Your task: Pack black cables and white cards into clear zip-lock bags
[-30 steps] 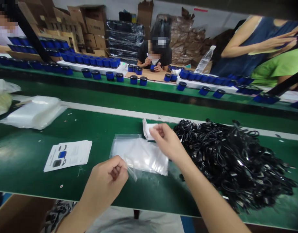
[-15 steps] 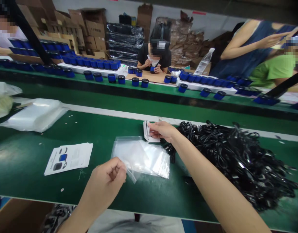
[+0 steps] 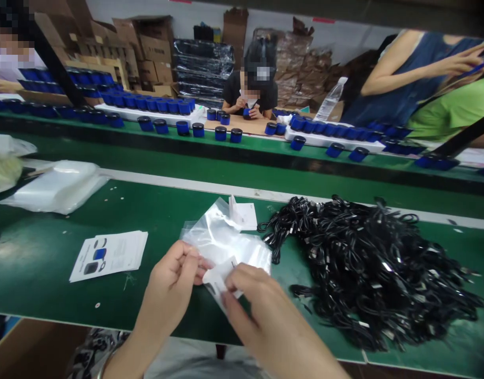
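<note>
My left hand [image 3: 177, 281] pinches the edge of a clear plastic bag [image 3: 216, 229] just in front of me. Closed on a small white folded leaflet [image 3: 218, 276], my right hand [image 3: 255, 300] holds it at the bag's near end, close to the left fingertips. Whether the leaflet is inside the bag I cannot tell. Under and behind the hands lies a stack of clear bags [image 3: 260, 252]. Just beyond it stand more small white leaflets [image 3: 245, 216], partly unfolded. To the left rests a pile of printed cards [image 3: 110, 255] with product pictures.
A large heap of black cables [image 3: 356, 268] covers the right of the green table [image 3: 155, 210]. A plastic-wrapped pack [image 3: 60, 184] lies at the left. Across the raised green ledge stand rows of blue jar-like items [image 3: 182, 127]; several people work behind it.
My right hand has come back from the small leaflets towards me with one of them, meeting my left hand. The bag in my left hand is now raised and slanted.
</note>
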`<state>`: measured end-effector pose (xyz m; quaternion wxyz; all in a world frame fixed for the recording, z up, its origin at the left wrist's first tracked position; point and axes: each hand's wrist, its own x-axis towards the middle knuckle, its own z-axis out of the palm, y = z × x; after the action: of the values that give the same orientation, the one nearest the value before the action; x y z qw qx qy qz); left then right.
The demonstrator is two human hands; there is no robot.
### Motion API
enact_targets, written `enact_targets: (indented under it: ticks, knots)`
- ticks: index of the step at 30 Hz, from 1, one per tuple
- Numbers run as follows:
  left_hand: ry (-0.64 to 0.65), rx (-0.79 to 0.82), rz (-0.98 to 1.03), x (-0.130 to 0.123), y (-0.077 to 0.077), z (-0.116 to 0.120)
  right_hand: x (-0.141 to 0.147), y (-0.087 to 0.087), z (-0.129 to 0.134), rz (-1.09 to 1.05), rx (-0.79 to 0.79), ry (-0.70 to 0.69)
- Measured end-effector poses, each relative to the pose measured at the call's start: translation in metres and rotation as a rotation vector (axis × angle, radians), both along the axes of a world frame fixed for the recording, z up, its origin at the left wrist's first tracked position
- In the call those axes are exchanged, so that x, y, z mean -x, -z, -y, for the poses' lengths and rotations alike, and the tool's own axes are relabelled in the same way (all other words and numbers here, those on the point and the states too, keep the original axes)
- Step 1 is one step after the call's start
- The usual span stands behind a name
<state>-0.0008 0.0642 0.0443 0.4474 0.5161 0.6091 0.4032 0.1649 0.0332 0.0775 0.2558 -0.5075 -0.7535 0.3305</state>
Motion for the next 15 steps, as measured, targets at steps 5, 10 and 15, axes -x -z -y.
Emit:
enact_targets:
  ticks: [5,10,15]
  knots:
    - [-0.084,-0.226,-0.19,-0.011,0.008,0.0,0.024,0.037,0.02,-0.286,-0.135,0.177]
    - [-0.189,-0.311,-0.209,-0.015,0.004,-0.004,0.053,0.074,0.044,-0.82,0.103,0.385]
    - [-0.13,-0.335,-0.26,-0.014,0.001,-0.005,0.048,0.072,0.038,-0.707,0.197,0.404]
